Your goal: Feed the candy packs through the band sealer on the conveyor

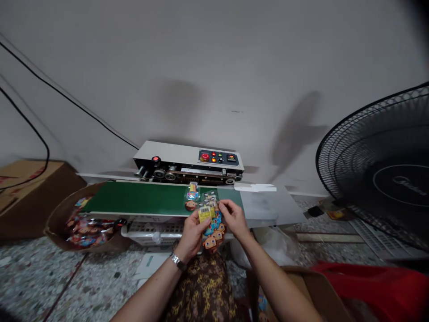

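Observation:
My left hand is closed on several clear plastic packets, which hold flat cartoon figures with orange-brown faces and blue bodies. A yellow label with a barcode shows near my left thumb. At the upper right edge of these packets, my right hand pinches the clear plastic between thumb and forefinger. One more packet lies on the green conveyor belt, just beyond my hands. Behind the belt stands a band sealing machine with lit red and amber buttons.
A carton of similar packets stands below the belt's left end. To the right are a big black fan, a red plastic object and an open carton. A white basket sits under the belt.

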### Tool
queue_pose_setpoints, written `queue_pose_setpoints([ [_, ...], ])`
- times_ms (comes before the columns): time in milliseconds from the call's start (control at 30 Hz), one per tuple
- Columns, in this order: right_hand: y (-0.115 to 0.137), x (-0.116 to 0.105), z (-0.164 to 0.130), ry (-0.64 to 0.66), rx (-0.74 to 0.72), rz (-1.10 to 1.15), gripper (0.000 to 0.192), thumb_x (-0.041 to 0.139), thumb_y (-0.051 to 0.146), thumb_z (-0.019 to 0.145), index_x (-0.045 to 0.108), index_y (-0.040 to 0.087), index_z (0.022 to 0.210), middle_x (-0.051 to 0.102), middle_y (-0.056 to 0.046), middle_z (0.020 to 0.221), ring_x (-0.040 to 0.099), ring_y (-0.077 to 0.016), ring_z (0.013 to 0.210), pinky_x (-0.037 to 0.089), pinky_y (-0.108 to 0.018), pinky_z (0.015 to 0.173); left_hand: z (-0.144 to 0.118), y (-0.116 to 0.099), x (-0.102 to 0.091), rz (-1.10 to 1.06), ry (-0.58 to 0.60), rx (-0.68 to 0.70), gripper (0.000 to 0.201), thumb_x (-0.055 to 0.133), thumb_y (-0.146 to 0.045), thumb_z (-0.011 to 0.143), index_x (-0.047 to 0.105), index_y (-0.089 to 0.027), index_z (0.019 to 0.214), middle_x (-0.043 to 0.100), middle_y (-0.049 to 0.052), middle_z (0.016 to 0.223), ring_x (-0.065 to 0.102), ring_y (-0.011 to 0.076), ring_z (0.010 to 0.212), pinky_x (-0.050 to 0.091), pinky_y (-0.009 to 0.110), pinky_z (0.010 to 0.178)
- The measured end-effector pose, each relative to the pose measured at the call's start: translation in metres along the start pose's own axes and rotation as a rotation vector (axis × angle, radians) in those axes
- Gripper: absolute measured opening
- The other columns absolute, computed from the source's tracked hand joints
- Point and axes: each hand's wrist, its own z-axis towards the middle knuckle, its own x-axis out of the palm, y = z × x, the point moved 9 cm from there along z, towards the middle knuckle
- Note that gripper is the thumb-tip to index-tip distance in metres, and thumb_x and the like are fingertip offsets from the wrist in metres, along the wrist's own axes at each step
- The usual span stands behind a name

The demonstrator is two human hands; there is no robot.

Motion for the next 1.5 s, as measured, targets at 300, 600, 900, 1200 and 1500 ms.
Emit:
queue_pose_setpoints([
  [300,-0.005,-0.014,-0.007,-0.165,0.006,0.131,0.026,0.052,0.04,0.08,0.061,0.016,0.087,0.063,-0.004,0.082,0.056,-0.0152,0.075,0.046,-0.025,0.069,0.005,0.001,0.0,0.068,-0.064,0.069,0.039,0.075,-0.024,0.059,0.06,-0.014,0.094,0.069,0.009,0.092,0.064,0.0195,0.08,0.049,0.033,0.076],
  [600,-0.053,-0.059,0.012,-0.391,0.102,0.054,0.035,0.049,0.048,0.077,0.058,0.015,0.087,0.064,-0.005,0.076,0.058,-0.0163,0.068,0.046,-0.025,0.059,0.005,-0.005,-0.021,0.038,-0.129,0.092,0.035,0.073,-0.023,0.061,0.059,-0.016,0.092,0.069,0.007,0.093,0.064,0.0176,0.082,0.048,0.031,0.079],
  [900,-0.12,-0.123,0.048,-0.529,0.326,-0.393,0.027,0.048,0.042,0.069,0.059,0.017,0.069,0.062,-0.003,0.06,0.055,-0.0155,0.053,0.037,-0.022,0.046,0.002,-0.005,-0.032,0.019,-0.127,0.06,0.034,0.074,-0.022,0.061,0.06,-0.016,0.092,0.069,0.006,0.095,0.064,0.0175,0.083,0.048,0.03,0.079],
  [1200,-0.089,-0.086,0.075,-0.392,0.24,-0.49,0.02,0.055,0.031,0.069,0.065,0.019,0.08,0.064,-0.006,0.076,0.058,-0.0182,0.072,0.042,-0.027,0.066,0.002,-0.007,-0.029,0.02,-0.148,0.041,0.038,0.075,-0.022,0.058,0.061,-0.015,0.093,0.07,0.007,0.094,0.065,0.0179,0.082,0.049,0.029,0.077],
  [1500,-0.012,0.019,0.004,0.151,0.046,0.168,0.03,0.056,0.043,0.076,0.058,0.018,0.093,0.063,-0.002,0.081,0.058,-0.0145,0.074,0.047,-0.025,0.066,0.005,-0.004,-0.014,-0.025,-0.118,0.032,0.033,0.075,-0.022,0.06,0.064,-0.015,0.09,0.07,0.006,0.088,0.064,0.0156,0.074,0.049,0.027,0.072],
])
